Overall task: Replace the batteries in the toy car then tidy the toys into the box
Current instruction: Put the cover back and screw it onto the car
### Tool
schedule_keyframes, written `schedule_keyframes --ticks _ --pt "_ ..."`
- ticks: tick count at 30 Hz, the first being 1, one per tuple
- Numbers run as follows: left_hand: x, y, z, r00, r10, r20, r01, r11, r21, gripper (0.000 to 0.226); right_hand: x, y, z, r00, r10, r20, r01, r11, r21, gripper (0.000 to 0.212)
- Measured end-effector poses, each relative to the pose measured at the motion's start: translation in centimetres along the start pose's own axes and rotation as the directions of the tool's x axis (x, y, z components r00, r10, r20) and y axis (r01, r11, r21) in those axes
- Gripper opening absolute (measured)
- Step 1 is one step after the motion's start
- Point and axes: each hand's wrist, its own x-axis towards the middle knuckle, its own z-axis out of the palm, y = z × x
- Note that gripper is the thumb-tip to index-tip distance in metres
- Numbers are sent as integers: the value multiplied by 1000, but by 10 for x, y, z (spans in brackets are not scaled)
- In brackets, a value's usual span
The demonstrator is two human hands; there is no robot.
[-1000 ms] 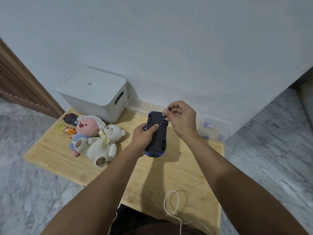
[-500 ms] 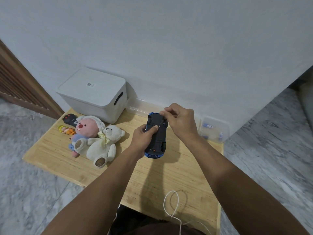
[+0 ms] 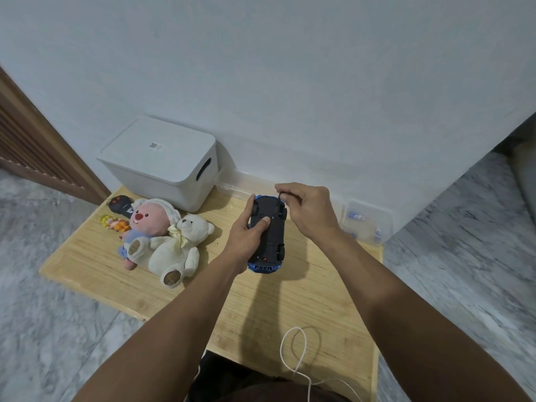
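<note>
The blue toy car (image 3: 268,232) is belly-up above the middle of the wooden table (image 3: 290,300), its dark underside facing the camera, and here's the change: a second ago the right hand (image 3: 309,211) had a thin screwdriver tip down on the chassis; now that hand has pulled back to the car's far right corner, beside the wheel, fingers curled and pinching something small and dark I can't make out. That suggests the battery-cover screw has been worked and the cover comes next, though whether the screw is out I can't tell. The left hand (image 3: 249,233) grips the car from its left side, thumb pressed flat on the middle of the underside, fingers wrapped round the far edge, forearm reaching straight in. Off to the left lie a pink plush (image 3: 148,224) and a white teddy bear (image 3: 179,248), touching; behind them the lidded white box (image 3: 162,161) sits closed. Right, a clear tray (image 3: 367,224) holds small items, possibly batteries.
</note>
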Motion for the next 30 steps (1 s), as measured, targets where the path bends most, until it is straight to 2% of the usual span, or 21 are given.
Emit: schedule_keyframes --ticks 4,8,12,16,19,21,24,27,30 --pt "0 -3 -2 1000 -1 6 1 1000 2 62 1 -1 -2 1000 13 24 -13 1000 -16 20" --pt "0 -4 -3 1000 -3 7 3 1000 18 62 7 -5 -6 996 -34 85 51 977 -206 13" --pt "-1 -6 -4 1000 -5 4 5 999 37 62 13 -11 -9 982 -33 187 130 832 -539 33" --pt "-1 -5 -4 1000 14 20 -15 997 80 62 13 -15 -9 968 70 243 120 716 -688 44" --pt "-1 -6 -6 1000 23 7 -23 995 99 63 17 -16 -11 953 127 275 112 695 -710 54" --pt "0 -6 -6 1000 24 1 -24 994 103 62 18 -15 -13 943 132 305 110 743 -660 53" --pt "-1 -4 -5 1000 23 4 -24 994 109 63 15 -11 -13 935 90 344 118 834 -539 43" --pt "0 -3 -4 1000 17 5 -18 994 110 63 10 -11 -14 935 49 351 163 820 -549 31" --pt "0 -3 -4 1000 15 3 -15 993 113 63 6 -13 -16 937 49 347 159 821 -548 11"
